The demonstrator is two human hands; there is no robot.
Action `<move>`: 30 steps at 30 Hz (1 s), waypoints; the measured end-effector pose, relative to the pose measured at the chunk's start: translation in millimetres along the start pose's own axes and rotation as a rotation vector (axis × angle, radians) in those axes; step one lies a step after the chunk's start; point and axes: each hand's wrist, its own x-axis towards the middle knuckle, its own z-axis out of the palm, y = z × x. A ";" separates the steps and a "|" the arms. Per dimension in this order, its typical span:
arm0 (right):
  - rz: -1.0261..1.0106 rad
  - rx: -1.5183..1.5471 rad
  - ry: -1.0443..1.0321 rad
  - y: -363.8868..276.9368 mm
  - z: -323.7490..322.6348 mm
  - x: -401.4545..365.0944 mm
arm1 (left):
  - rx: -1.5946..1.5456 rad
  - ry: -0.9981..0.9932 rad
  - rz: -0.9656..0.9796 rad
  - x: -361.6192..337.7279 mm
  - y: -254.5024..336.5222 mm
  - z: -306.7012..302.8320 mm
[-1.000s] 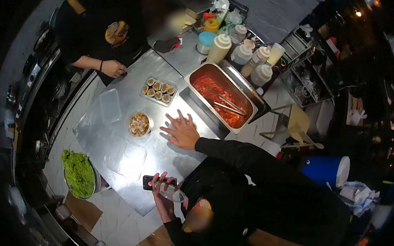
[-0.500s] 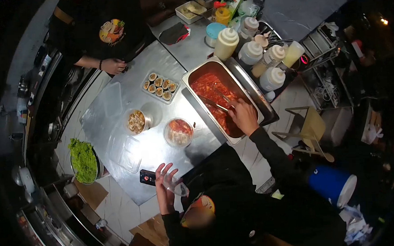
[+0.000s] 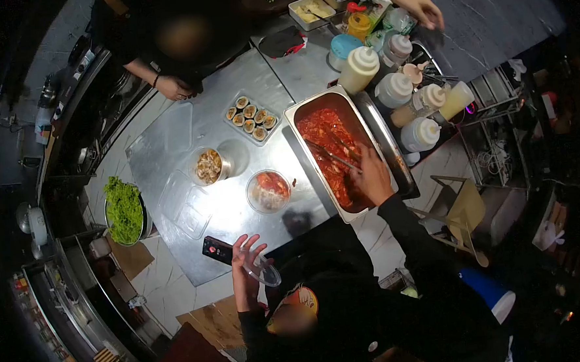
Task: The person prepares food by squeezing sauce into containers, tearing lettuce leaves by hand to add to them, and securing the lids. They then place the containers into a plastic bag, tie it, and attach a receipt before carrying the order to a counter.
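My right hand (image 3: pixel 374 178) is closed on metal tongs (image 3: pixel 333 156), whose tips lie in chunky red sauced food (image 3: pixel 330 128) inside a deep steel pan (image 3: pixel 292 114). Over the table's near edge, my left hand (image 3: pixel 244 265) grips a clear round plastic lid (image 3: pixel 266 273), tilted on its edge. A black phone (image 3: pixel 216 250) lies just beside that hand. Between my hands stands a round clear tub (image 3: pixel 269 196), with red food on one side and a pale layer on the other. Left of it is a metal cup (image 3: pixel 207 165) of brown, chopped food.
Sliced rolls fill a clear tray (image 3: pixel 250 119) near the middle. Clear plastic lids (image 3: pixel 185 205) lie at left, by a bowl of lettuce (image 3: pixel 125 210). Squeeze bottles (image 3: pixel 393 89) crowd behind the pan. A person (image 3: pixel 175 87) stands across the table; an arm (image 3: pixel 418 7) reaches in at upper right.
The whole view has shifted slightly. An arm has come in over the bottles at upper right. My right hand still works the tongs in the pan; the lid in my left hand has tilted a little.
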 end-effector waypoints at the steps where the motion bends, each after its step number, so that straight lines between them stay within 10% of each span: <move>1: 0.024 -0.089 -0.087 -0.6 -13.4 2.1 | -0.002 0.001 0.002 0.0 1.5 -0.4; 30: 0.082 -0.158 0.035 -29.8 -2.2 -25.2 | -0.035 -0.189 -0.018 35.5 50.8 -95.6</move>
